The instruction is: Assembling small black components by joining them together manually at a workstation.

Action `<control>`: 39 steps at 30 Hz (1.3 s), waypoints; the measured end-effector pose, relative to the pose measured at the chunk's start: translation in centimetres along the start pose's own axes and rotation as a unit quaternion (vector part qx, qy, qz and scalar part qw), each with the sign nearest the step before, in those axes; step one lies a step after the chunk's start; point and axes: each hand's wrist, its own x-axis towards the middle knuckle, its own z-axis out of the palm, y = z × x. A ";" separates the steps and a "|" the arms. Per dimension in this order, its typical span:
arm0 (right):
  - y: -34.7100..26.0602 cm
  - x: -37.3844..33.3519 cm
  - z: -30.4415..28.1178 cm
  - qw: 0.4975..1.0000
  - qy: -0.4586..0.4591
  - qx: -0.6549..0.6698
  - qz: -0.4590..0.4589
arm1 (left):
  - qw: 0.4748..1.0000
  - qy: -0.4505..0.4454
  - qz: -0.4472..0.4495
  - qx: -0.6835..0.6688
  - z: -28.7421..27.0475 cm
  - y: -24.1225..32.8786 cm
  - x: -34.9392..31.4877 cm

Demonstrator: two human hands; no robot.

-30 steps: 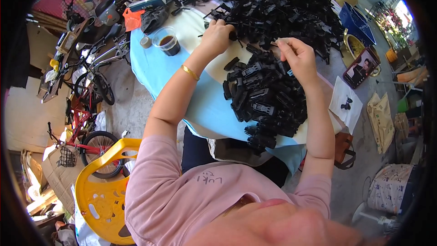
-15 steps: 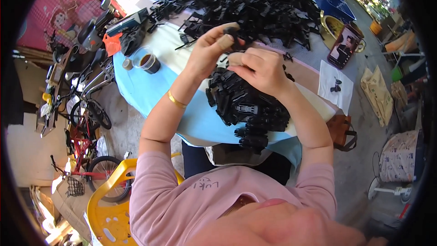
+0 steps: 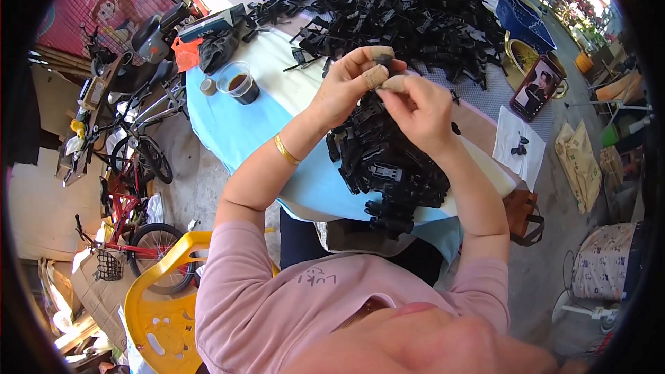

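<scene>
Above the middle of the table my left hand [image 3: 350, 86] pinches a small black plastic part [image 3: 382, 62] between thumb and forefinger, both wrapped in tan tape. My right hand [image 3: 420, 107] meets it from the right, its taped thumb and fingertip pressed together at the lower end of the same part. The exact shape of the part is mostly hidden by the fingers. Directly below my hands lies a smaller heap of black plastic parts [image 3: 388, 159], reaching the table's near edge. Beyond them spreads a large pile of similar loose black pieces [image 3: 409, 7].
A clear plastic cup of dark liquid [image 3: 237, 84] stands at the left, beside a small round lid [image 3: 207, 86]. On the right are a phone [image 3: 535, 90], a white tissue [image 3: 516, 159] with small black bits, and a blue basket [image 3: 523, 21]. A yellow chair [image 3: 163, 312] stands behind left.
My hands have come closer together, with the right one now at the part held in the left. The whole view has shifted slightly.
</scene>
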 end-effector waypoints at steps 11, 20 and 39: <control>0.6 0.6 -0.6 0.922 -0.032 0.226 0.312 | 0.949 0.001 0.086 0.302 0.8 1.3 -0.8; 1.2 0.5 -1.0 0.934 -0.066 0.228 0.269 | 0.971 0.038 0.104 0.212 1.0 0.6 -0.8; 0.5 0.7 -1.3 0.953 -0.083 0.159 0.243 | 0.897 0.123 0.204 0.371 1.8 0.4 -1.5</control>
